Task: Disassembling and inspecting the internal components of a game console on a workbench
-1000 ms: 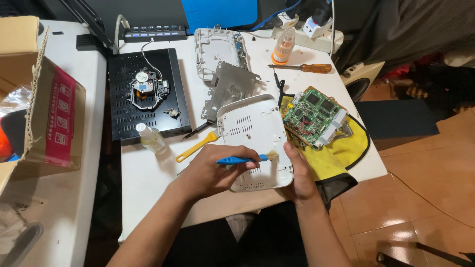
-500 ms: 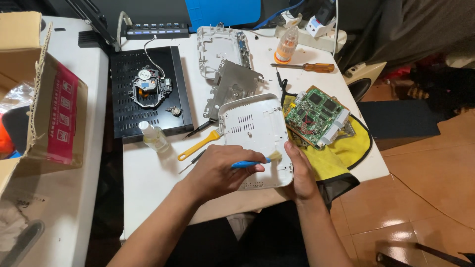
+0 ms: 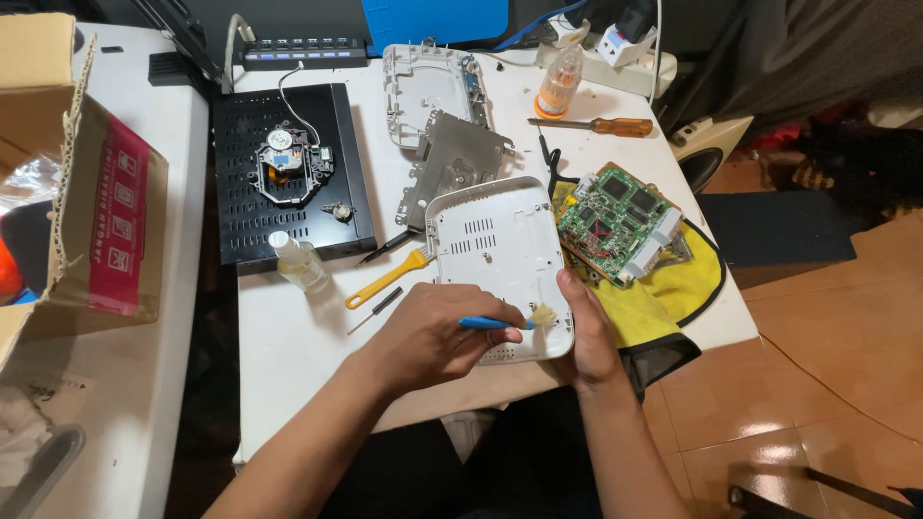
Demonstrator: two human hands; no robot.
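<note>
White table [image 3: 288, 356], black chassis [image 3: 240, 173] at back left. White cover [image 3: 495, 255] lies flat near the front edge; circuit board [image 3: 615, 223] just right, on yellow cloth [image 3: 673, 284]. Right hand [image 3: 588, 336] clamps cover's right edge. Left hand [image 3: 433, 336] pinches blue brush [image 3: 500, 323], bristles on cover.
</note>
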